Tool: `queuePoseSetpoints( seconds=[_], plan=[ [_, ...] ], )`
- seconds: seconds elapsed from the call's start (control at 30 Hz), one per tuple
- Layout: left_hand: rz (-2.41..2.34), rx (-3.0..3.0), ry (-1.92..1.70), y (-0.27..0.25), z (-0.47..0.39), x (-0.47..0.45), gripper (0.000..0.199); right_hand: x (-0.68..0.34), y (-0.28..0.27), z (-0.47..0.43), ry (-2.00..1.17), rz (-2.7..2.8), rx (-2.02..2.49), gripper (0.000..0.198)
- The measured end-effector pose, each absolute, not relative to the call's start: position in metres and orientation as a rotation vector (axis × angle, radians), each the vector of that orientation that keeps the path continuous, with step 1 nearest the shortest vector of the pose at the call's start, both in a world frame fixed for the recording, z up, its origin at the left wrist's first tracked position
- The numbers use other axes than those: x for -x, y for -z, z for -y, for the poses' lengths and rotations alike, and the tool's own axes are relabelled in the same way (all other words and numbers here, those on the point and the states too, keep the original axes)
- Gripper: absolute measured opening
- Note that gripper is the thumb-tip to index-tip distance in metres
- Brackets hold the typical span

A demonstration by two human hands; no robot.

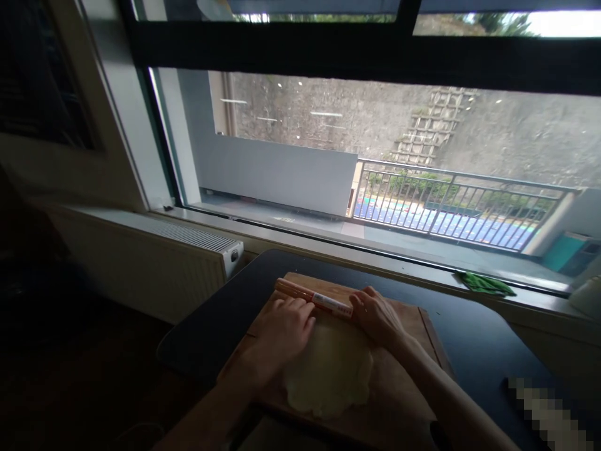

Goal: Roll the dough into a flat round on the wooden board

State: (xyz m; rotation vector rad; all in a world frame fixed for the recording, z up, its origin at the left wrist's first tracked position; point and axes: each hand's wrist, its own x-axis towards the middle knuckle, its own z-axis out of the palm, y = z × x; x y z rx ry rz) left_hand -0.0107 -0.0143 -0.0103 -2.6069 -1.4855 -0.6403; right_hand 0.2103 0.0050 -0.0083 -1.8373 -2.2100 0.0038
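Note:
A wooden rolling pin point(319, 299) with a pale printed label lies across the far part of a wooden board point(389, 382). The fingers of my left hand point(292, 322) are curled against its near side, left of the middle. At the right end, my right hand point(375, 316) is closed on the pin, thumb side towards the label. A thin, flat sheet of pale dough point(328, 369) with an uneven edge spreads over the board, between my forearms and on the near side of the pin. My hands partly cover the dough's far edge.
The board rests on a dark table point(216, 319) with rounded corners, pushed up to a window sill point(328, 247). A green cloth point(486, 283) lies on the sill at right. A white radiator point(154, 257) stands left of the table. A blurred-out object point(544, 410) lies at lower right.

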Motion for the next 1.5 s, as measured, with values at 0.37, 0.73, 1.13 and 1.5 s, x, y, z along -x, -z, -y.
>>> queuePoseSetpoints(
  seconds=[0.37, 0.73, 1.13, 1.5],
  plan=[
    [1.869, 2.941, -0.166, -0.027, -0.052, -0.031, 0.05, -0.304, 0.022, 0.028, 0.007, 2.254, 1.832, 0.026],
    [1.73, 3.277, 0.021, -0.017, -0.052, -0.024, 0.037, -0.305, 0.019, 0.041, -0.044, 2.187, 1.824, 0.023],
    [2.185, 2.84, 1.002, 0.016, -0.025, 0.03, 0.029, -0.251, -0.003, 0.029, -0.213, 2.237, 1.753, 0.035],
    [2.31, 2.561, 1.463, 0.034, -0.004, 0.029, 0.033, -0.173, 0.01, 0.035, -0.039, 2.28, 1.687, 0.031]
  ],
)
